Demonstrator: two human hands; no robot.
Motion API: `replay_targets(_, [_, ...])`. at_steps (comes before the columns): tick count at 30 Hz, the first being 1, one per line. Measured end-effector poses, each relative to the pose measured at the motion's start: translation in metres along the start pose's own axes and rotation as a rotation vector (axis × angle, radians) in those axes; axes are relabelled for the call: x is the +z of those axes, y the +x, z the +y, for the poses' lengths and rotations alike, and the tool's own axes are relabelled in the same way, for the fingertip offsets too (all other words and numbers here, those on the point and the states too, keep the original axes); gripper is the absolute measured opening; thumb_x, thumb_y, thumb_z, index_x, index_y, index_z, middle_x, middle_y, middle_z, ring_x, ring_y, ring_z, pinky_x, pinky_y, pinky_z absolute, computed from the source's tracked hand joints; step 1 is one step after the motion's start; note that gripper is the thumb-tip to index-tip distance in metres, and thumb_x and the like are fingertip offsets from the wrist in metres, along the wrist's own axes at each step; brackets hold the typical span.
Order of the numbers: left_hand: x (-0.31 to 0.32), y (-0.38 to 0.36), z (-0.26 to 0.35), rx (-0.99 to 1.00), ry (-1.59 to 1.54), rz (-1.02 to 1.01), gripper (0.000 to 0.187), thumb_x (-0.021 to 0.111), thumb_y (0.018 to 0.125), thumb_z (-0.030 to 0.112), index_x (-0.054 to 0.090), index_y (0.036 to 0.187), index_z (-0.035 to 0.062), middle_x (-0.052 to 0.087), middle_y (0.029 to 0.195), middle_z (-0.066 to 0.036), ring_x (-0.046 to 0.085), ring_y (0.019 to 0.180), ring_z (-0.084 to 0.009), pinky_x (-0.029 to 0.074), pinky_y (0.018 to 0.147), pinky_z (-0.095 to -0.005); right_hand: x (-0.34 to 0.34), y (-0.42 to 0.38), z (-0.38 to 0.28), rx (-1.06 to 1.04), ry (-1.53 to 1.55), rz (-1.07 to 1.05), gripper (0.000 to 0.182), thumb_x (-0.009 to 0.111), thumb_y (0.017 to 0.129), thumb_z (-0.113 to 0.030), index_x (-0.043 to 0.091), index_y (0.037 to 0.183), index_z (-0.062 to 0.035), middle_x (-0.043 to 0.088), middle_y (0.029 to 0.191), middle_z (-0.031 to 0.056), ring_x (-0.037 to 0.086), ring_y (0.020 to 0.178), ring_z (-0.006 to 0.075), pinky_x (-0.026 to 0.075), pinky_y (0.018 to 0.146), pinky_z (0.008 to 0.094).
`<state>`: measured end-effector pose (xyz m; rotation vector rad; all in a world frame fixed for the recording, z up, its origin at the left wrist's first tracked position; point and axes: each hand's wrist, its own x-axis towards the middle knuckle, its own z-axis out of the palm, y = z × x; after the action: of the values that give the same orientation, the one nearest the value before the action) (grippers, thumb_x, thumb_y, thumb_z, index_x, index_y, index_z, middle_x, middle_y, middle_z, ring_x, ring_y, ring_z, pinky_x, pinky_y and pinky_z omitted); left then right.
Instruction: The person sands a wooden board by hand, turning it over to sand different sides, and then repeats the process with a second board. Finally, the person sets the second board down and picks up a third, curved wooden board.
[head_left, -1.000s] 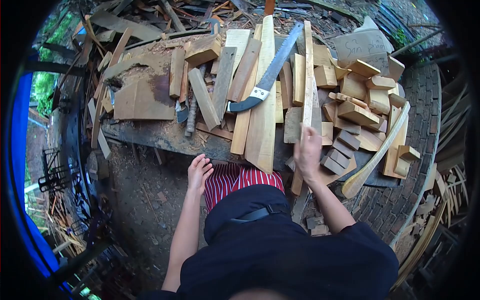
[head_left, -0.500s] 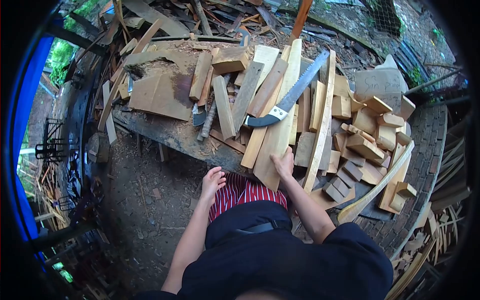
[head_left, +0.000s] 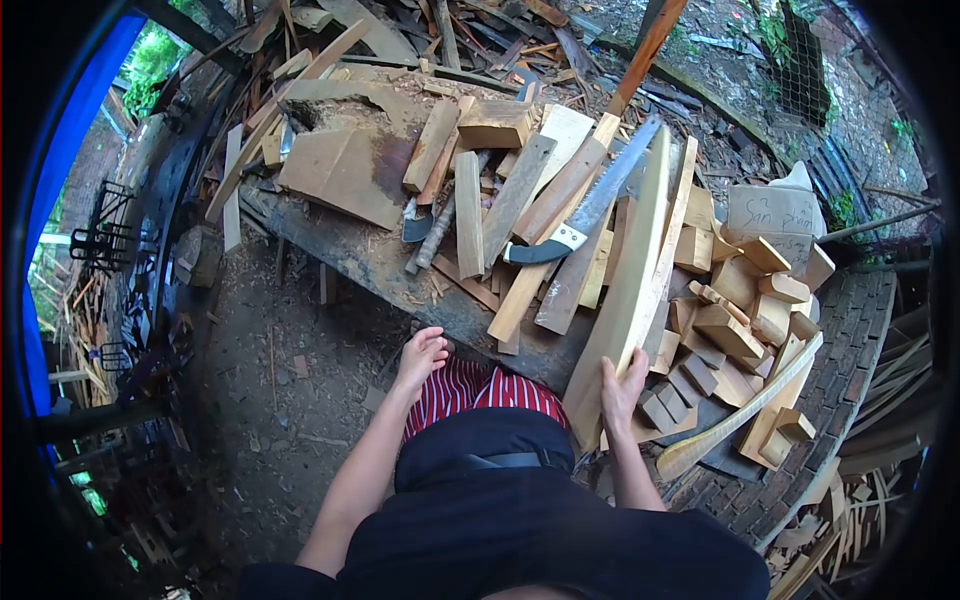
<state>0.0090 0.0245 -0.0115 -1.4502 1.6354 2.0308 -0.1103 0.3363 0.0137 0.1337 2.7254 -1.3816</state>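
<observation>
My right hand (head_left: 622, 390) is closed on the near end of a long pale wooden board (head_left: 630, 290), tilted up on its edge. The board's far end reaches up beside the saw blade. A hand saw (head_left: 580, 222) with a black handle lies across several narrower boards, just left of that board. My left hand (head_left: 423, 355) hovers in front of the bench's near edge, its fingers loosely bent and apart, with nothing visible in them. Closest to it on the bench lie a brown wooden strip (head_left: 465, 283) and a round stick (head_left: 432, 242).
Small wood blocks (head_left: 735, 330) are heaped at the right, with a curved pale strip (head_left: 740, 422) beside them. A marked cardboard piece (head_left: 770, 215) stands behind. On the left of the bench (head_left: 345, 250) lies a brown flat sheet (head_left: 340, 175). Scrap wood covers the ground beyond.
My right hand has moved right with the pale board, which has slid out from under the saw and tipped onto its edge. The saw now rests on the boards beneath. My left hand stays nearly still.
</observation>
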Motion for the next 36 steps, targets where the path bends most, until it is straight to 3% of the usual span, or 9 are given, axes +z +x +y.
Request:
replay_targets(8, [0.051, -0.008, 0.034, 0.101, 0.238, -0.200, 0.033, 0.055, 0.097, 0.022, 0.053, 0.127, 0.0091, 0.061, 0.108, -0.002, 0.058, 0.087, -0.0077, 0.049, 0.075, -0.0230, -0.045, -0.024, -0.028, -0.069, 0.021, 0.188, 0.036, 0.064, 0.083, -0.005, 0.044, 0.111, 0.0037, 0.045, 0.101, 0.0175, 0.047, 0.099, 0.0317, 0.037, 0.091, 0.0393])
replay_targets(12, [0.114, -0.038, 0.102, 0.453, 0.158, -0.595, 0.066, 0.061, 0.093, 0.040, 0.032, 0.145, 0.0105, 0.048, 0.133, -0.011, 0.052, 0.113, -0.0174, 0.046, 0.091, -0.0291, -0.051, -0.024, -0.063, -0.239, 0.007, 0.121, 0.036, 0.066, 0.082, -0.006, 0.045, 0.110, 0.0020, 0.044, 0.098, 0.0169, 0.047, 0.095, 0.0316, 0.038, 0.085, 0.0400])
replay_targets(14, [0.141, -0.046, 0.127, 0.733, 0.099, -0.620, 0.102, 0.065, 0.080, 0.062, 0.016, 0.150, 0.0072, 0.037, 0.142, -0.017, 0.042, 0.127, -0.0264, 0.034, 0.106, -0.0402, -0.045, -0.020, -0.068, -0.351, -0.031, 0.014, 0.036, 0.068, 0.081, -0.007, 0.046, 0.108, 0.0009, 0.044, 0.094, 0.0167, 0.047, 0.086, 0.0305, 0.039, 0.075, 0.0378])
replay_targets(18, [0.142, -0.055, 0.150, 0.715, -0.356, -0.296, 0.096, 0.069, 0.076, 0.062, 0.029, 0.141, 0.0039, 0.045, 0.133, -0.012, 0.043, 0.123, -0.0190, 0.036, 0.104, -0.0362, -0.024, -0.003, -0.094, -0.638, 0.058, -0.289, 0.043, 0.065, 0.071, 0.001, 0.050, 0.111, 0.0004, 0.048, 0.089, 0.0164, 0.048, 0.079, 0.0312, 0.041, 0.070, 0.0383])
replay_targets(23, [0.071, -0.044, 0.120, 0.593, -0.682, 0.114, 0.073, 0.077, 0.077, 0.048, 0.047, 0.126, 0.0043, 0.056, 0.118, -0.004, 0.053, 0.108, -0.0131, 0.043, 0.094, -0.0288, 0.025, 0.014, -0.115, -0.723, 0.050, -0.749, 0.049, 0.068, 0.080, -0.010, 0.048, 0.123, -0.0011, 0.053, 0.095, 0.0193, 0.057, 0.087, 0.0360, 0.047, 0.073, 0.0421])
replay_targets(26, [0.040, -0.035, 0.103, 0.363, -0.796, 0.349, 0.055, 0.077, 0.079, 0.043, 0.058, 0.114, 0.0054, 0.063, 0.102, -0.001, 0.059, 0.093, -0.0117, 0.048, 0.079, -0.0276, 0.045, -0.002, -0.135, -0.868, -0.326, -0.722, 0.071, 0.069, 0.081, -0.022, 0.035, 0.141, -0.0062, 0.055, 0.098, 0.0185, 0.062, 0.085, 0.0356, 0.052, 0.067, 0.0423])
replay_targets(29, [0.016, 0.001, 0.063, 0.273, -0.882, 0.552, 0.056, 0.077, 0.079, 0.042, 0.058, 0.115, 0.0027, 0.064, 0.108, -0.006, 0.061, 0.094, -0.0143, 0.049, 0.080, -0.0309, 0.051, -0.010, -0.137, -0.908, -0.586, -0.795, 0.088, 0.075, 0.074, -0.034, 0.030, 0.146, -0.0109, 0.056, 0.102, 0.0167, 0.064, 0.083, 0.0328, 0.053, 0.063, 0.0412])
replay_targets(31, [0.000, 0.018, 0.044, 0.190, -0.848, 0.645, 0.059, 0.077, 0.079, 0.043, 0.058, 0.116, 0.0011, 0.065, 0.109, -0.008, 0.061, 0.096, -0.0161, 0.049, 0.081, -0.0324, 0.060, -0.007, -0.117, -0.827, -0.640, -0.822, 0.080, 0.074, 0.075, -0.039, 0.039, 0.142, -0.0122, 0.062, 0.089, 0.0150, 0.066, 0.075, 0.0345, 0.054, 0.060, 0.0430])
replay_targets(36, [-0.025, 0.052, 0.036, -0.106, -0.550, 0.858, 0.058, 0.068, 0.085, 0.046, 0.055, 0.111, -0.0042, 0.063, 0.110, -0.017, 0.060, 0.102, -0.0267, 0.048, 0.085, -0.0388, 0.105, -0.004, -0.101, -0.702, -0.491, -0.801, 0.063, 0.070, 0.081, -0.041, 0.052, 0.132, -0.0103, 0.067, 0.090, 0.0191, 0.067, 0.075, 0.0344, 0.053, 0.063, 0.0432])
